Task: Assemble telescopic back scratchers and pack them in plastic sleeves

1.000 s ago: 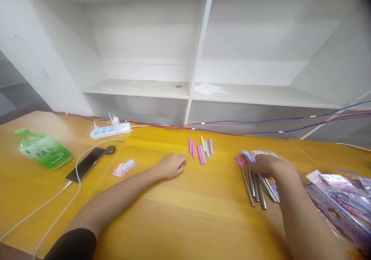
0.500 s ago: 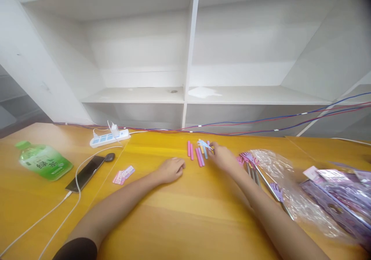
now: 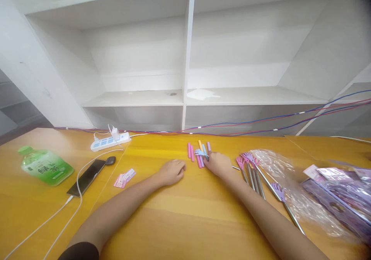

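Observation:
My right hand (image 3: 218,163) is closed around a back scratcher with a light blue, hand-shaped head (image 3: 199,152). A metal rod end (image 3: 235,168) shows on the other side of the wrist. The blue head lies over a small group of coloured tubes: pink tubes (image 3: 190,151), a yellow one (image 3: 199,144) and a purple one (image 3: 209,146) among them. Left of these tubes, my left hand (image 3: 173,171) rests on the table with its fingers curled in and nothing visible in them. Several back scratchers with pink and purple heads (image 3: 249,157) lie right of my right forearm.
Crumpled clear plastic (image 3: 304,206) and a purple box (image 3: 330,202) of wrapped items lie at the right. On the left are small printed cards (image 3: 124,177), a phone (image 3: 88,177) with a cable, a green bottle (image 3: 48,165) and a power strip (image 3: 110,141). White shelving (image 3: 187,59) stands behind.
My right hand has moved slightly left and toward me with the blue back scratcher, whose head now sits lower over the tubes. My left hand stays where it was.

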`<control>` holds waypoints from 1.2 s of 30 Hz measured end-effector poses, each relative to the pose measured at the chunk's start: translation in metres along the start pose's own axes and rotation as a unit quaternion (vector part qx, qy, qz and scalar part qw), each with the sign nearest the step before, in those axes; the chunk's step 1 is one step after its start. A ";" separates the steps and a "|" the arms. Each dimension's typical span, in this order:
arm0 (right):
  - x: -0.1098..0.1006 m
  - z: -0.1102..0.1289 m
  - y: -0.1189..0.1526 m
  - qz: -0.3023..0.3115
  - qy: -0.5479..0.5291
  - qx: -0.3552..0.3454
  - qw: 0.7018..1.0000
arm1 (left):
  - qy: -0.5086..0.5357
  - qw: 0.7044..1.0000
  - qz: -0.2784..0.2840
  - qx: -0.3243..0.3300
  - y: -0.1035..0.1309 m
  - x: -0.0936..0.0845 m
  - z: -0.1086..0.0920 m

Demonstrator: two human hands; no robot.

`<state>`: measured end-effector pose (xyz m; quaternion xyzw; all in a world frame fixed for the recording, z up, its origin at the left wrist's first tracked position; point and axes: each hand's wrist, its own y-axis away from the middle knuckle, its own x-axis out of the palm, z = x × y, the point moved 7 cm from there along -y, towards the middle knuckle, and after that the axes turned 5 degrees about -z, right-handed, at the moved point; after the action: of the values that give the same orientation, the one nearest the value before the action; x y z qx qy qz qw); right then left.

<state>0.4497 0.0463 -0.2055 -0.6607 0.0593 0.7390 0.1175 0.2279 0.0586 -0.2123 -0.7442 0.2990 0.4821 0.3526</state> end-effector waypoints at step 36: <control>-0.113 0.017 0.034 -0.101 -0.527 -0.099 0.838 | 0.486 0.864 0.005 -0.128 0.001 0.012 -0.013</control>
<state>0.4362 0.0071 -0.0941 -0.1813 -0.1521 0.9616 0.1387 0.2380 0.0460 -0.2204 -0.9211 0.3725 0.0950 0.0619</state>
